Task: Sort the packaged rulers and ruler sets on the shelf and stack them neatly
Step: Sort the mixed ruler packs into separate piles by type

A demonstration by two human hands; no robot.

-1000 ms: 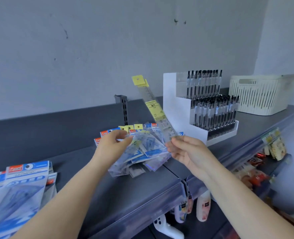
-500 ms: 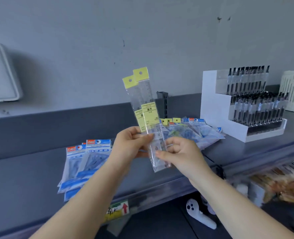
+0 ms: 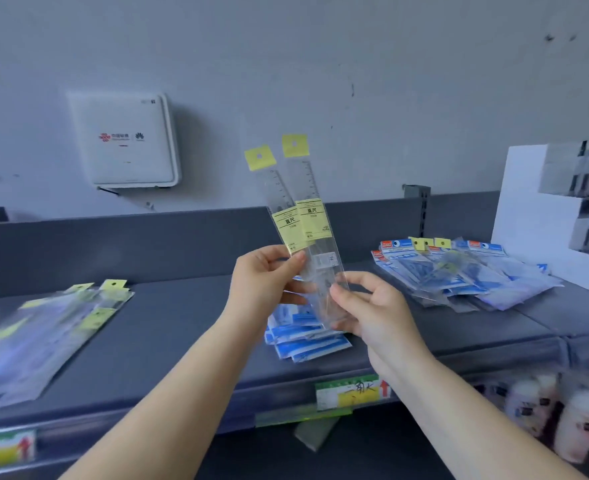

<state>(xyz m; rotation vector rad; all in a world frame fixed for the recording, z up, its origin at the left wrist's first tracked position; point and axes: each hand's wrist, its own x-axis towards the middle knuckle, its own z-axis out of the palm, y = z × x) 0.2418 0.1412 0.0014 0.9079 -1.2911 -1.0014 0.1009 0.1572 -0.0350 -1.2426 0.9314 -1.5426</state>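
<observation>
Both hands, left hand (image 3: 263,277) and right hand (image 3: 369,306), pinching two packaged rulers (image 3: 305,233) above shelf (image 3: 182,327). Advise squaring yellow tabs, then laying on ruler pile (image 3: 54,327) left of them.

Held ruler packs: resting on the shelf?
No, both hands, left and right, hold the two ruler packs upright above the shelf.

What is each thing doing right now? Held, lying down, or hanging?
Two rulers: held up, fanned apart.
Left hand: pinching the rulers.
Right hand: holding their bottom end.
Left pile: lying on the shelf, blurred.
Blue packets: stacked flat.
Right heap: mixed, untidy.
White box: fixed on wall.
</observation>
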